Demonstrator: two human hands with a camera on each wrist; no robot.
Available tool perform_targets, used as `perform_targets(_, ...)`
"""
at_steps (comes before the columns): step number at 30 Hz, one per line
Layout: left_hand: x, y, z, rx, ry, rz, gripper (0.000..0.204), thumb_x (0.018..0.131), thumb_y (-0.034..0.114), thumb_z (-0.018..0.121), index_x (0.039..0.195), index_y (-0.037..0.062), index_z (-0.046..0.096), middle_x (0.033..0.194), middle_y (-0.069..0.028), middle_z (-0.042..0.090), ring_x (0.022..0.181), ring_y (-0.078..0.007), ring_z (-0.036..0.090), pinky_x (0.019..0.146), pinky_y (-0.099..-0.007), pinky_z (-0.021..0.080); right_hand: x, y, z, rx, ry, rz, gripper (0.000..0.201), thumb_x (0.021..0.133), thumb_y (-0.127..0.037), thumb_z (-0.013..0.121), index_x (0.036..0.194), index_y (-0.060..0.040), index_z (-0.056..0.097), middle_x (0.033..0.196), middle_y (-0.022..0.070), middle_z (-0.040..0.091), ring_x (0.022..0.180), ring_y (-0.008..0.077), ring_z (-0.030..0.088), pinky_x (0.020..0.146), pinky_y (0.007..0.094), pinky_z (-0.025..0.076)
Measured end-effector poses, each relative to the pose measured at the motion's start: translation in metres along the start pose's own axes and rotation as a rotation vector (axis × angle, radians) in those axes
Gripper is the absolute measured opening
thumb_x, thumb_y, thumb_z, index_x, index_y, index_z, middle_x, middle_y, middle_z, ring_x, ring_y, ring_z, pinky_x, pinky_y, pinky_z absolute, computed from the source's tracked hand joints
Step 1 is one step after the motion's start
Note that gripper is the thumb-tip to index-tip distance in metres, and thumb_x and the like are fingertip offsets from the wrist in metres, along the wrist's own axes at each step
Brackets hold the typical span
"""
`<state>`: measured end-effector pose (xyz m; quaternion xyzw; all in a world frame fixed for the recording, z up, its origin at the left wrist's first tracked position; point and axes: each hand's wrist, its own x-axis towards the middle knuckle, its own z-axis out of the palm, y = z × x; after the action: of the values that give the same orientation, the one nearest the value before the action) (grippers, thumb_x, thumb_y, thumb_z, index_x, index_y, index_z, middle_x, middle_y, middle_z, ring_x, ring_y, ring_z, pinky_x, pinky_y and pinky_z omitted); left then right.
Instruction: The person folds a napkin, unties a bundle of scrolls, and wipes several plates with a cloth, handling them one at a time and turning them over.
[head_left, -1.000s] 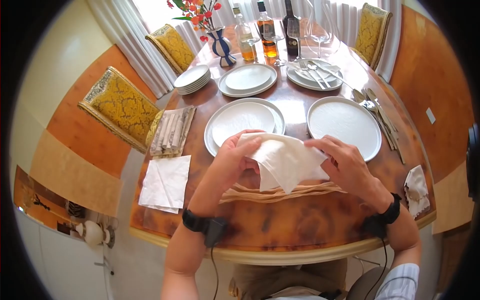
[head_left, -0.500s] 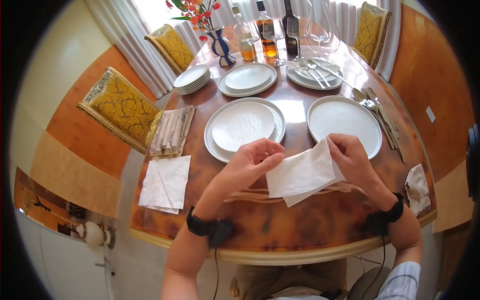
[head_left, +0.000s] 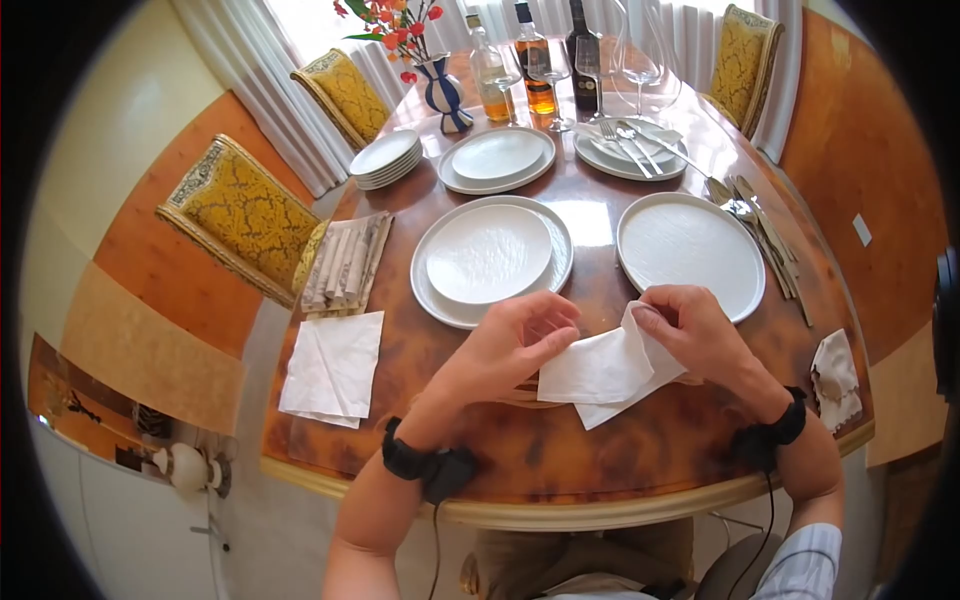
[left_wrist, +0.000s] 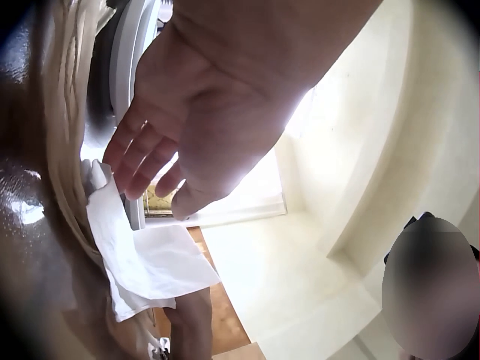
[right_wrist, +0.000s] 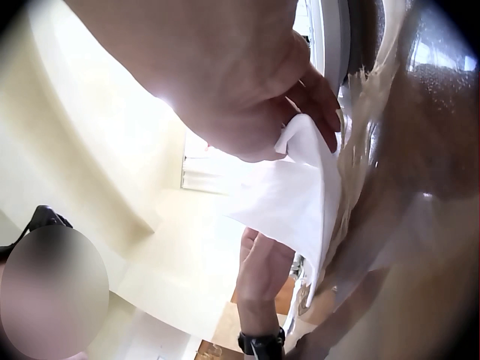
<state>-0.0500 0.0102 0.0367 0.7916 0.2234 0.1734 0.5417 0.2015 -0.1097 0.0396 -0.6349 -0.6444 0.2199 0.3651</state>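
The right hand (head_left: 692, 332) pinches a folded white napkin (head_left: 597, 368) by its upper right corner, and the cloth hangs above the near part of the table. Beside the napkin's left edge is the left hand (head_left: 517, 345), its fingers loosely bent and holding nothing. In the left wrist view the left hand (left_wrist: 202, 120) is over the white cloth (left_wrist: 161, 262), with thumb and fingers apart. The right wrist view has the cloth (right_wrist: 296, 191) between the right hand's thumb and fingers. Beige strands (head_left: 520, 392) lie on the table behind the napkin, partly hidden.
A small plate on a larger one (head_left: 488, 254) and a single large plate (head_left: 690, 257) stand beyond the hands. White napkins (head_left: 332, 368) and rolled napkins (head_left: 343, 262) lie left; a bunched napkin (head_left: 834, 382) and cutlery (head_left: 765, 232) lie right. Bottles and glasses stand far back.
The left hand has let go of the napkin and lies left of it. The right hand keeps its pinch and has moved slightly lower and toward the person, the cloth turning with it.
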Motion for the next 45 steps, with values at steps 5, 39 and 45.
perform_targets(5, -0.001, 0.0, -0.001, 0.002, 0.004, -0.059, 0.024, 0.102, 0.014, 0.067, 0.121, -0.0016, 0.065, 0.103, -0.0042, 0.072, 0.097, -0.0101, 0.066, 0.089, -0.0283, 0.054, -0.001, 0.001, 0.001, -0.04, -0.024, -0.01, 0.027, 0.099, -0.026, 0.067, 0.096, 0.0004, 0.075, 0.071, 0.0168, 0.066, 0.062, 0.0273, 0.063, 0.063, 0.0395, 0.05)
perform_targets(39, -0.003, 0.008, 0.001, 0.189, 0.055, 0.004, 0.02, 0.102, 0.013, 0.066, 0.114, -0.0026, 0.069, 0.094, -0.0048, 0.074, 0.088, -0.0094, 0.068, 0.081, -0.0278, 0.055, -0.002, 0.002, 0.005, -0.173, -0.111, -0.155, 0.028, 0.099, -0.028, 0.065, 0.098, -0.0014, 0.075, 0.082, 0.0215, 0.071, 0.081, 0.0417, 0.069, 0.074, 0.0473, 0.053)
perform_targets(45, -0.003, 0.008, 0.001, 0.2, 0.064, -0.002, 0.019, 0.101, 0.012, 0.066, 0.113, -0.0028, 0.069, 0.094, -0.0051, 0.074, 0.089, -0.0096, 0.068, 0.081, -0.028, 0.055, -0.002, 0.004, 0.005, -0.174, -0.122, -0.159, 0.029, 0.099, -0.028, 0.065, 0.098, -0.0012, 0.075, 0.082, 0.0214, 0.07, 0.081, 0.0418, 0.068, 0.074, 0.0479, 0.052)
